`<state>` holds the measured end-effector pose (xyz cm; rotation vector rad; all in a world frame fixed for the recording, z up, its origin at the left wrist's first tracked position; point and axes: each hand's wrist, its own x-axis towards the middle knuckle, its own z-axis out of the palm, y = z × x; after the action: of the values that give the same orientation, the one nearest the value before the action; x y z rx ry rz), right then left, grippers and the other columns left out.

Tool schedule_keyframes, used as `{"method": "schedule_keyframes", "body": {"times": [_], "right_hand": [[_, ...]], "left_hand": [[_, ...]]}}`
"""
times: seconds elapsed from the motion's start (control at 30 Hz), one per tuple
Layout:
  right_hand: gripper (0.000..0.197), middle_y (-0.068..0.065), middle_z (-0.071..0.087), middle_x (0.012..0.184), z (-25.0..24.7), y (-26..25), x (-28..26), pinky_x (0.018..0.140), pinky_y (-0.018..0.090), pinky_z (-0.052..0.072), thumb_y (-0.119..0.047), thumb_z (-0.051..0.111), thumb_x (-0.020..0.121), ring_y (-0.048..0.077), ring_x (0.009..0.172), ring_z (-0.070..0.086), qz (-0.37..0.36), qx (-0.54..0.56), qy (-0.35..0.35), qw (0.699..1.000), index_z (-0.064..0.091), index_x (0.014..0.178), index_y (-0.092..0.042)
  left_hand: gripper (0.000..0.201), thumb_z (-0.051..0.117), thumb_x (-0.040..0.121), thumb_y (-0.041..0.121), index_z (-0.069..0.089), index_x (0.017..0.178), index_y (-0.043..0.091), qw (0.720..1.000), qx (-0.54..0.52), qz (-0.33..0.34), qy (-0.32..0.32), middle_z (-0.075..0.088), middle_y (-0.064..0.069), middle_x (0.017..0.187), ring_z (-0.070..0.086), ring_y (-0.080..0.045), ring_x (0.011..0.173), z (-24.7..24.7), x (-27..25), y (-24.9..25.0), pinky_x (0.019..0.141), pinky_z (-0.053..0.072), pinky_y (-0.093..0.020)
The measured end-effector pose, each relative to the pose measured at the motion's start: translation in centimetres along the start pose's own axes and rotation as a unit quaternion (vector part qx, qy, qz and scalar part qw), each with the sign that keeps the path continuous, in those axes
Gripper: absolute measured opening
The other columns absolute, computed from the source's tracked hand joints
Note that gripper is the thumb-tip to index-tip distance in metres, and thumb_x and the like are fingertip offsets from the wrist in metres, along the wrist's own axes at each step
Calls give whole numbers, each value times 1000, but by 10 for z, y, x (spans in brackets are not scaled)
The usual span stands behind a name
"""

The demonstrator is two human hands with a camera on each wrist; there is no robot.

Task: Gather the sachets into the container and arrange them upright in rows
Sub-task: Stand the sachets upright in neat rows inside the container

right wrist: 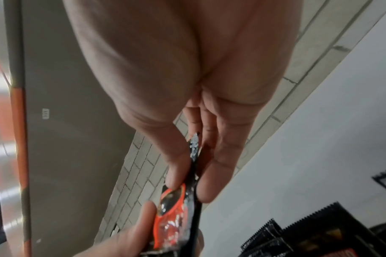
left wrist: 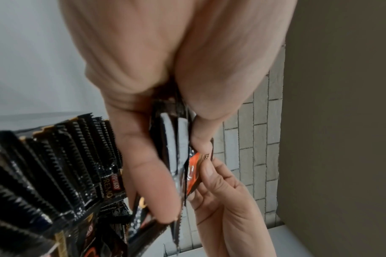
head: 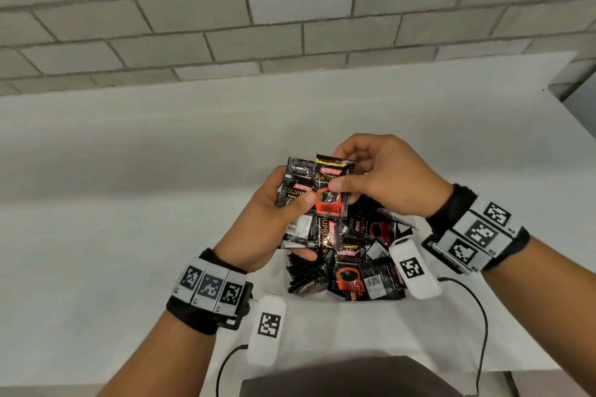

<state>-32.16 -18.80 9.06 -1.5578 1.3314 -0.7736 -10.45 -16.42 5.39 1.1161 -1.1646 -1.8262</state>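
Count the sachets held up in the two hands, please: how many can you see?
3 visible: one at the back, one under the left hand's thumb, and the front sachet, pinched by the right hand. More may be hidden behind.

A plain indoor work station, kind not determinable: a white tabletop point(head: 129, 171) is set against a wall of grey tiles point(head: 258, 10) laid in brick pattern; coded markers are worn on wristbands point(head: 209, 287).
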Motion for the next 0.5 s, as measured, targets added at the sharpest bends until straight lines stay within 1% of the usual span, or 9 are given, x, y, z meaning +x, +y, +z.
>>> {"method": "schedule_keyframes", "body": {"times": [0.07, 0.1, 0.17, 0.2, 0.3, 0.33, 0.4, 0.47, 0.5], "right_hand": [[33, 11, 74, 95, -2, 1, 0, 55, 26, 58, -2, 86, 75, 15, 60, 72, 11, -4, 5, 1000, 63, 98, -9], [32, 10, 74, 94, -4, 2, 0, 58, 29, 59, -5, 87, 75, 18, 62, 72, 13, -20, 3, 1000, 63, 95, -11], [27, 4, 75, 92, -8, 5, 1, 71, 37, 61, -11, 86, 77, 25, 74, 74, 18, -77, -21, 997, 65, 93, -18], [24, 1, 76, 92, -9, 6, 1, 75, 38, 61, -13, 84, 80, 25, 78, 73, 22, -97, -34, 994, 67, 94, -21], [16, 3, 77, 83, -14, 6, 0, 72, 30, 56, -10, 72, 91, 17, 68, 74, 33, -96, -53, 993, 69, 101, -22], [13, 4, 78, 84, -15, 5, -1, 75, 33, 56, -10, 68, 94, 16, 69, 75, 39, -80, -52, 995, 69, 102, -21], [10, 6, 78, 92, -15, 5, -1, 87, 44, 57, -10, 63, 98, 20, 77, 77, 54, -24, -44, 997, 69, 103, -15], [10, 11, 77, 100, -18, 9, 2, 96, 54, 53, -7, 60, 100, 28, 83, 77, 60, 42, -13, 997, 69, 105, -7], [12, 15, 75, 102, -20, 11, 4, 98, 57, 52, -5, 57, 100, 33, 86, 76, 62, 86, 10, 994, 68, 105, -2]], "left_hand": [[40, 63, 98, 19, 52, 135, 27, 1000, 11, 5, -5, 69, -9, 126, 75, -39, 94, 0, 1, 0, 50, 60, -45], [38, 63, 99, 18, 52, 134, 27, 1000, 18, 9, -8, 69, -9, 125, 75, -39, 94, 0, 2, 1, 50, 60, -46], [35, 61, 100, 17, 54, 133, 28, 1000, 24, 10, -10, 70, -10, 122, 75, -40, 93, 0, 3, 1, 50, 60, -47], [33, 61, 101, 17, 55, 131, 29, 1000, 23, 9, -8, 70, -10, 122, 75, -40, 92, 0, 3, 1, 49, 60, -47], [31, 60, 102, 16, 57, 129, 29, 1000, 20, 7, 8, 70, -11, 121, 75, -38, 85, -1, 4, -2, 47, 60, -47], [31, 60, 102, 16, 57, 129, 29, 1000, 19, 8, 13, 70, -11, 121, 75, -37, 83, -1, 4, -2, 47, 59, -46], [31, 60, 101, 17, 56, 130, 28, 999, 18, 12, 23, 70, -11, 120, 75, -35, 81, -3, 4, -3, 47, 59, -45], [31, 61, 100, 19, 56, 130, 28, 999, 15, 20, 40, 70, -11, 119, 74, -36, 79, -6, 4, -2, 48, 59, -45], [31, 61, 100, 20, 56, 130, 27, 998, 11, 24, 51, 70, -11, 119, 74, -37, 80, -9, 3, -2, 50, 59, -45]]}}
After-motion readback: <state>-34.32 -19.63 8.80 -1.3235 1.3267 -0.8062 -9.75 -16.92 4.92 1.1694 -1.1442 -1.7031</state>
